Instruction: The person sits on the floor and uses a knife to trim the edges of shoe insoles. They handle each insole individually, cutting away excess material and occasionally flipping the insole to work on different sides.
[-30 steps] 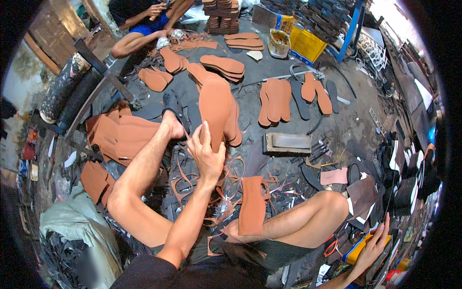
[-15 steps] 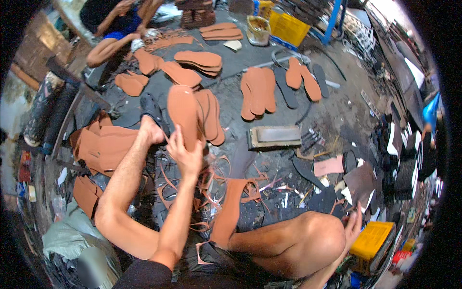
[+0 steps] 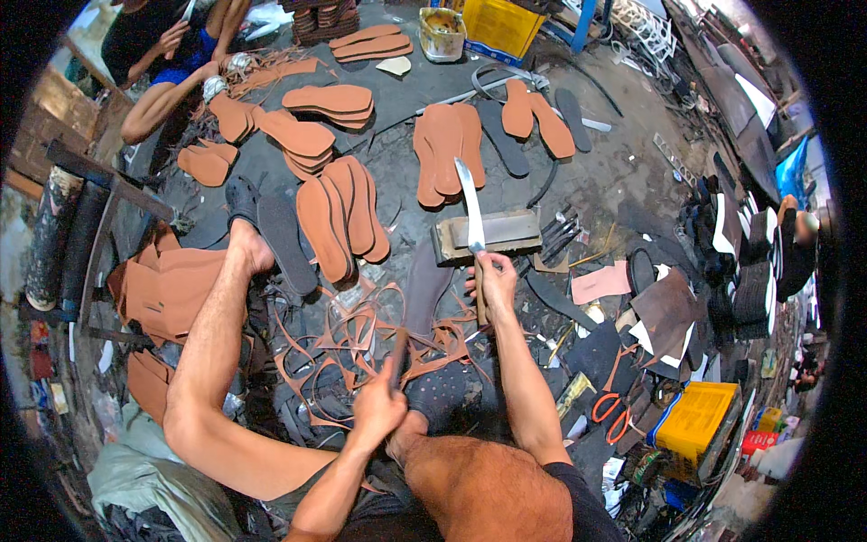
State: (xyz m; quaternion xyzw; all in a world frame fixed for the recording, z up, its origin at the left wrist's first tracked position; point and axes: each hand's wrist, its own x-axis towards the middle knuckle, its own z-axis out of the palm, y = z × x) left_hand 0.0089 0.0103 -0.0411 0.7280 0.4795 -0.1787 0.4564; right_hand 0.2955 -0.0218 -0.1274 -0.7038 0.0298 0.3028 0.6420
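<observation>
Workshop floor [image 3: 628,203], grey and strewn with leavings, as seen from where I stand, with one person seated low among cut soles. Right hand [image 3: 494,282]: fingers wrapped round the handle of a knife [image 3: 474,219], its pale, curved blade pointing away from the body. The blade crosses over a rectangular block [image 3: 513,232] with a grey top; whether the two touch, I cannot tell. The tip overlaps, from this angle, a group of brick-coloured soles [image 3: 435,144]. Left hand [image 3: 379,411]: closed in a fist about a short brown bar [image 3: 399,354], which stands upright near a tangle of reddish offcuts [image 3: 361,330]; its exact kind cannot be made out. The two hands are well apart, the right reaching farther forward.

Beside the left foot, which wears a dark clog [image 3: 242,199], lies a long dark sole [image 3: 287,248]; next to it is an overlapping row of reddish soles [image 3: 322,230]. Lower right: orange-handled scissors [image 3: 611,415] near a yellow box [image 3: 694,420]; above them, a pink sheet [image 3: 601,282]. Upper margin: a whitish pot [image 3: 442,41] next to a yellow container [image 3: 498,29]. Upper left: a second person's hand [image 3: 172,41], grasping something pale and slender.
</observation>
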